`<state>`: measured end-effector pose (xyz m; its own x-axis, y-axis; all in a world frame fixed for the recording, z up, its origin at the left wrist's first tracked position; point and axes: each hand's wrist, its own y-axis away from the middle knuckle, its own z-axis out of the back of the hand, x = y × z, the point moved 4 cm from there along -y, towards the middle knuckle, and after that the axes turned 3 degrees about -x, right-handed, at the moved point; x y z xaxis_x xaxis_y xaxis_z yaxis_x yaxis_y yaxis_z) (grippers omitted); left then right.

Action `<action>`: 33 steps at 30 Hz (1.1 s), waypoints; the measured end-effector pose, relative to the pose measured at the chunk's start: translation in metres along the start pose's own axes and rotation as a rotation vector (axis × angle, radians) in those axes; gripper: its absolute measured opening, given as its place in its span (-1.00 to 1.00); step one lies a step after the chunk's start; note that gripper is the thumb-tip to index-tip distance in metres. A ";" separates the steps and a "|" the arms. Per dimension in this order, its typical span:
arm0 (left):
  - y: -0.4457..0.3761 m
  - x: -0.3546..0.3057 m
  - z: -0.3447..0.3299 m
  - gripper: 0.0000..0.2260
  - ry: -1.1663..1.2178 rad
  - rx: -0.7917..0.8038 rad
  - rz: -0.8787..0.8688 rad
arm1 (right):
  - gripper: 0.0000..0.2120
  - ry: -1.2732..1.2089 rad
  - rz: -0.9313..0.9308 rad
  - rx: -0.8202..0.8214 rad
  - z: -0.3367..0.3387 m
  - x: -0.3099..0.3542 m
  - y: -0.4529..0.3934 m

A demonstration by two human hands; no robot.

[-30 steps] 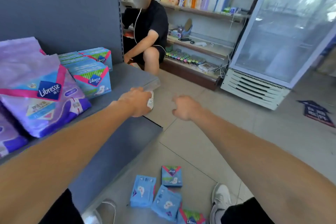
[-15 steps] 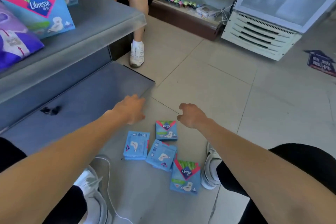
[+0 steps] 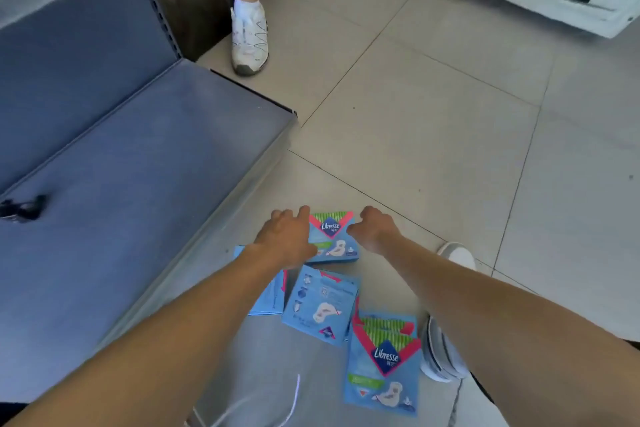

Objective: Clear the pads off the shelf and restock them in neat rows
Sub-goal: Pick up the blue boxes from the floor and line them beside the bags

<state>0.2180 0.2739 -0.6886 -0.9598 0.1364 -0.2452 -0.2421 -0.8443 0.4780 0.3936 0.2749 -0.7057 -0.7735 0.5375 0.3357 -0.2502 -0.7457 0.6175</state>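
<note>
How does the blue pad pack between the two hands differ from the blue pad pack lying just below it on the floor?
The blue pad pack between the hands shows its logo front; the pack below it lies back-side up, showing small diagrams. The upper pack lies squarer to the view; the lower one is tilted. Both are blue and lie on the tiled floor.

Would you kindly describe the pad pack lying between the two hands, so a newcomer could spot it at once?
Start at the grey bottom shelf and look to the tiled floor beside its front corner, where blue packs lie scattered. The farthest pack lies front up, Libresse logo showing, directly between the left hand and right hand.
</note>
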 end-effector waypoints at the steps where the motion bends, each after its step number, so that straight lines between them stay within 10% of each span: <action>1: -0.009 0.000 -0.009 -0.37 0.000 0.012 -0.002 | -0.79 -0.032 -0.023 0.001 -0.007 -0.002 -0.011; 12: -0.059 0.000 -0.078 -0.23 0.179 0.154 0.069 | -0.55 -0.258 -0.181 0.053 -0.065 -0.009 -0.061; 25: -0.003 0.006 -0.003 -0.24 0.742 -0.227 0.139 | -0.66 -0.695 -0.029 0.005 -0.014 -0.003 0.016; 33: 0.094 0.054 0.014 -0.26 0.894 -0.204 0.172 | -0.49 -0.233 0.086 0.139 -0.024 -0.004 0.079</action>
<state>0.1415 0.2097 -0.6450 -0.4944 -0.3770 -0.7833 0.0041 -0.9021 0.4316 0.3631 0.2048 -0.6753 -0.6295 0.5629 0.5356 -0.0951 -0.7400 0.6659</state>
